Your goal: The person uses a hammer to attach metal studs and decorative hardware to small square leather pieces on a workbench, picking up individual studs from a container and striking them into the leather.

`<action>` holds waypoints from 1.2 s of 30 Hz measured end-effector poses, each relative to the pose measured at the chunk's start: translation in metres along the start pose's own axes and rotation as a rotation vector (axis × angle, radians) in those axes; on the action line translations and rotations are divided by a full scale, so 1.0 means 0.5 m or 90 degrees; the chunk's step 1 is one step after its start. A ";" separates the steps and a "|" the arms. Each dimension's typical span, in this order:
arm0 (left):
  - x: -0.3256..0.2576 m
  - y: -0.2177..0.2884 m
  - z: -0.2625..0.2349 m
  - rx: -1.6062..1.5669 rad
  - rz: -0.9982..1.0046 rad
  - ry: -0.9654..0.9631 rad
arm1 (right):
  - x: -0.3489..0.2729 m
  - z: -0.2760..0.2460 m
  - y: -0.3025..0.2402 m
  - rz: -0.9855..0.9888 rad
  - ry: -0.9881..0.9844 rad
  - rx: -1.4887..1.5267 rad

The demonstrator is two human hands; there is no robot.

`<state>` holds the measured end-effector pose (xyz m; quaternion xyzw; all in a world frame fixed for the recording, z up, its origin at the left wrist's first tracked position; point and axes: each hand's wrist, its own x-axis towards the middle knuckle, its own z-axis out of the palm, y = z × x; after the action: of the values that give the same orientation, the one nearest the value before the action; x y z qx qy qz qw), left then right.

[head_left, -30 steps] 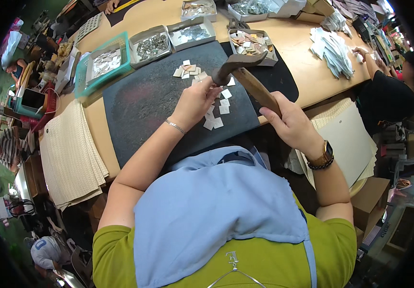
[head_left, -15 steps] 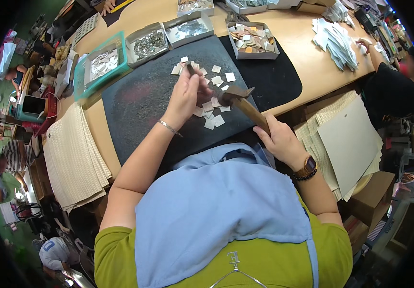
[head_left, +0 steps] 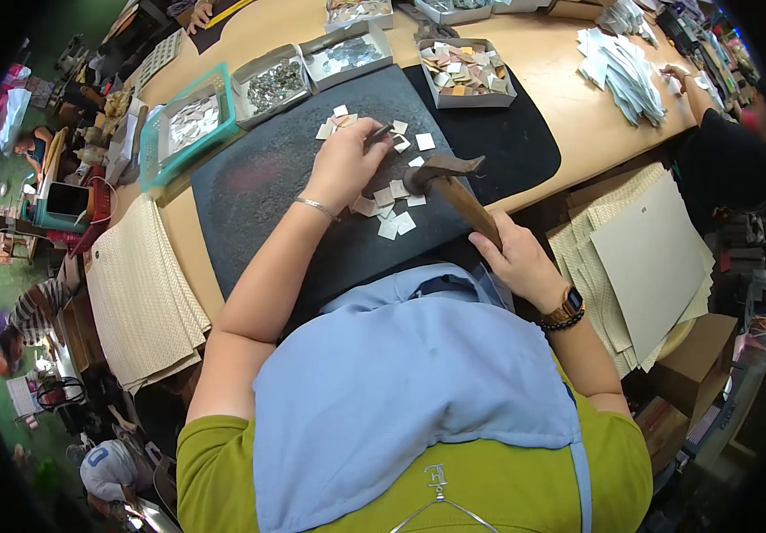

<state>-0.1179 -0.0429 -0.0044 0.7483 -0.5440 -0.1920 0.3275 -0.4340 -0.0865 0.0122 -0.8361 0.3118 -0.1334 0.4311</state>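
Note:
My left hand [head_left: 345, 167] is closed around a short dark metal rod [head_left: 378, 134], whose tip sticks out to the right past thumb and forefinger. Several pale square pieces [head_left: 425, 142] lie loose on the dark mat [head_left: 258, 200], some just beyond that hand and others in a small heap [head_left: 394, 222] to its right. The fingertips partly hide the pieces at the far side. In my closed right hand [head_left: 523, 264] is the wooden handle of a hammer [head_left: 464, 204]. Its dark metal head is over the mat, close to the small heap and apart from the rod.
Open boxes of small pieces [head_left: 467, 75] line the mat's far side. A teal tray [head_left: 149, 153] stands at the far left. Stacks of patterned sheets [head_left: 143, 298] flank me, with a grey board [head_left: 649, 266] at right. A co-worker's arm [head_left: 695, 98] is by pale strips [head_left: 618, 75].
My left hand has turned, so the rod now slants to the right near the far pieces. The hammer has barely shifted in my right hand.

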 end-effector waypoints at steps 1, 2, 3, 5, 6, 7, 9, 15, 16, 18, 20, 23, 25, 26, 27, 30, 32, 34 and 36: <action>-0.002 -0.006 -0.006 -0.051 -0.019 -0.010 | 0.001 -0.001 0.002 -0.005 0.003 0.000; -0.006 -0.008 -0.015 -0.103 -0.045 -0.048 | 0.001 0.000 0.005 -0.008 0.006 0.001; -0.013 -0.008 -0.025 -0.154 -0.071 -0.086 | 0.001 -0.001 0.004 0.001 0.000 0.005; -0.027 -0.001 -0.035 -0.169 -0.103 -0.132 | 0.003 -0.007 -0.002 0.016 -0.014 0.012; -0.035 0.004 -0.035 -0.133 -0.108 -0.140 | 0.003 -0.006 0.000 0.015 -0.012 0.013; -0.042 0.009 -0.038 -0.096 -0.112 -0.148 | 0.002 -0.005 0.002 0.015 -0.009 0.014; -0.049 0.015 -0.042 -0.079 -0.107 -0.117 | 0.004 -0.011 0.002 0.018 -0.012 0.024; -0.061 0.011 -0.044 -0.355 -0.049 0.024 | 0.005 -0.023 0.003 0.027 0.033 0.098; -0.062 0.010 -0.044 -0.326 -0.017 0.044 | 0.006 -0.030 -0.005 0.039 0.040 0.120; -0.066 0.015 -0.040 -0.306 -0.004 0.073 | 0.012 -0.037 -0.011 0.061 0.044 0.144; -0.067 0.018 -0.032 -0.290 0.012 0.103 | 0.018 -0.045 -0.013 0.083 0.043 0.146; -0.068 0.013 -0.016 -0.276 0.030 0.133 | 0.023 -0.051 -0.021 0.096 0.039 0.129; -0.071 0.018 -0.013 -0.269 0.029 0.129 | 0.023 -0.050 -0.026 0.085 0.041 0.128; -0.071 0.020 -0.014 -0.271 0.024 0.127 | 0.024 -0.049 -0.028 0.071 0.044 0.131; -0.072 0.023 -0.015 -0.273 0.019 0.125 | 0.024 -0.048 -0.030 0.061 0.045 0.132; -0.074 0.025 -0.013 -0.277 0.018 0.120 | 0.028 -0.046 -0.035 0.038 0.041 0.127; -0.076 0.025 -0.013 -0.274 0.007 0.098 | 0.033 -0.050 -0.042 0.035 0.032 0.116; -0.079 0.026 -0.014 -0.263 -0.018 0.056 | 0.039 -0.059 -0.060 0.008 0.047 0.116; -0.084 0.019 -0.002 -0.249 0.030 0.063 | 0.045 -0.064 -0.091 -0.048 0.088 0.133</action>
<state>-0.1377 -0.0049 0.0002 0.6661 -0.4968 -0.2494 0.4973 -0.4138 -0.1014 0.0667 -0.7867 0.2937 -0.2386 0.4877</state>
